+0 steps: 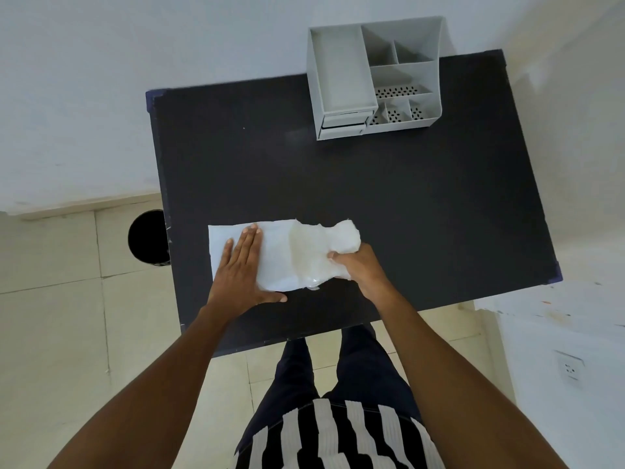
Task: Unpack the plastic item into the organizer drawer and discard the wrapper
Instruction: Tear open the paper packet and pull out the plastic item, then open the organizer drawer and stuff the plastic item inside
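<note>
A white wrapped package (291, 255) lies flat on the black table (372, 198), near the front edge. Its right end is crumpled, translucent plastic wrapper (341, 240). My left hand (241, 269) presses flat on the package's left half, fingers spread. My right hand (362, 265) pinches the crumpled wrapper at the right end. What is inside the wrapper cannot be made out. The grey organizer (372, 76) stands at the table's far edge, with two small drawers (343, 125) at its front left, both closed.
A round black bin (147, 236) stands on the tiled floor just left of the table. The organizer has several open compartments on top. A wall socket (571, 367) is low on the right wall. My legs stand against the table's front edge.
</note>
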